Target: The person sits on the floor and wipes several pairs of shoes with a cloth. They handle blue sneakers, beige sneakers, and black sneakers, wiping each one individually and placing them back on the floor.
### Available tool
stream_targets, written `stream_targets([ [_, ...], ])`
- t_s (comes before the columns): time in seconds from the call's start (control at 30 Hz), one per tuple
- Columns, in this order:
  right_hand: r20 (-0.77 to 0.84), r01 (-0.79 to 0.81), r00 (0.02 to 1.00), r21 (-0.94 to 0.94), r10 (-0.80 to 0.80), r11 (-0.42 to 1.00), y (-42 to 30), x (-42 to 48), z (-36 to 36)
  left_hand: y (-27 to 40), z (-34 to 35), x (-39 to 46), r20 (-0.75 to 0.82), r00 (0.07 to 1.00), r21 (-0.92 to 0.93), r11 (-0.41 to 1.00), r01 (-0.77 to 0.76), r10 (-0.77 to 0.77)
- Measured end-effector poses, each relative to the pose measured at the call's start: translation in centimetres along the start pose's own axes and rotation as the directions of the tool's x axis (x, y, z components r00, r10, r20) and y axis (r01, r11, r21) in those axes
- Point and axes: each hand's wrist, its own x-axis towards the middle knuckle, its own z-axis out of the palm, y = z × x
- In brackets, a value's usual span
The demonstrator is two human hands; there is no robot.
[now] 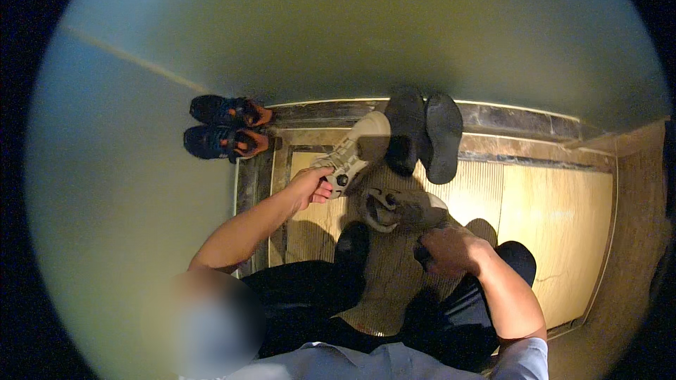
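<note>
My left hand [312, 186] grips a pale lace-up shoe [346, 155] at its heel end, with the toe pointing away and to the right. A black round spot marks the shoe's side. Below it, in shadow, a second pale shoe [388, 208] lies on the floor, its opening towards the left. My right hand [449, 249] is just beyond that shoe's right end, fingers curled around a small dark object [421, 254] too shaded to name. Past the first shoe's toe, two black soles or slippers [442, 134] lean against the wall base.
A pair of dark shoes with orange linings [227, 125] sits at the left. Green-grey wall [396, 26] rises behind a dark stone border [517, 119]. Ribbed, pale floor tiles [554, 221] lie at the right. My dark-clad knees and feet flank the work area.
</note>
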Motion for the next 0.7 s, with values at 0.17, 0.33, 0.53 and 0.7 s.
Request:
stream_targets([
  [0.17,-0.078,0.012,0.997,0.043,-0.008,0.999,1.2,-0.6,1.9,0.4,0.7,0.6,0.023,0.993,-0.190,0.976,-0.110,0.116],
  [0.33,-0.176,0.001,0.984,0.115,0.020,0.993,2.6,-2.0,2.5,1.2,1.0,0.5,0.293,0.912,-0.491,0.864,-0.114,0.287],
  [0.53,-0.271,-0.190,0.928,0.246,0.256,0.950,2.6,-4.7,-0.9,1.0,0.5,1.9,0.431,0.873,-0.458,0.889,-0.006,0.228],
  [0.7,-0.634,-0.158,0.712,0.274,0.302,0.949,5.1,-3.1,3.0,0.9,0.2,1.8,0.293,0.927,-0.434,0.896,-0.089,0.234],
])
